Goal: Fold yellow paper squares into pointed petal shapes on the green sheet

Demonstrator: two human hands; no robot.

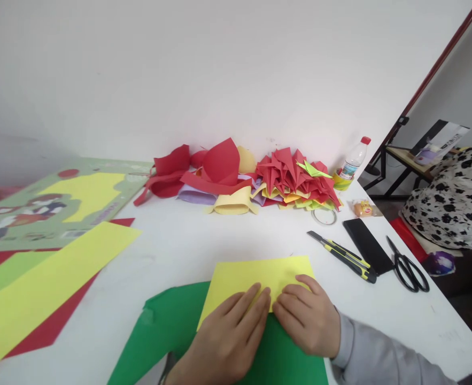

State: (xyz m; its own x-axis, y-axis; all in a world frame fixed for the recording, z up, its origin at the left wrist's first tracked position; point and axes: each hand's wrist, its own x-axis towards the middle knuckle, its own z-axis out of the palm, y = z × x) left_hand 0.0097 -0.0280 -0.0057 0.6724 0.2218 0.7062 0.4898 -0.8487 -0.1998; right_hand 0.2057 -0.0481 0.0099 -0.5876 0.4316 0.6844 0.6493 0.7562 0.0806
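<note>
A yellow paper sheet [255, 272] lies on the white table, its lower part over a green paper piece [295, 355]. My left hand [230, 334] rests palm down with stretched fingers flat on the yellow sheet's lower edge; its thumb is hidden. Just right of it, my right hand [310, 315] has bent fingers pressed together at the same edge, near the sheet's lower right corner. The fingertips of both hands almost touch. Whatever lies under the palms is hidden.
Left are a long yellow strip [71, 272], red paper and a green printed pad [23, 214]. Folded paper shapes [287, 174] line the wall. A bottle [354, 160], tape roll [324, 216], cutter [343, 256], black case [368, 246] and scissors [410, 270] are right. Patterned fabric [452, 198] shows beyond.
</note>
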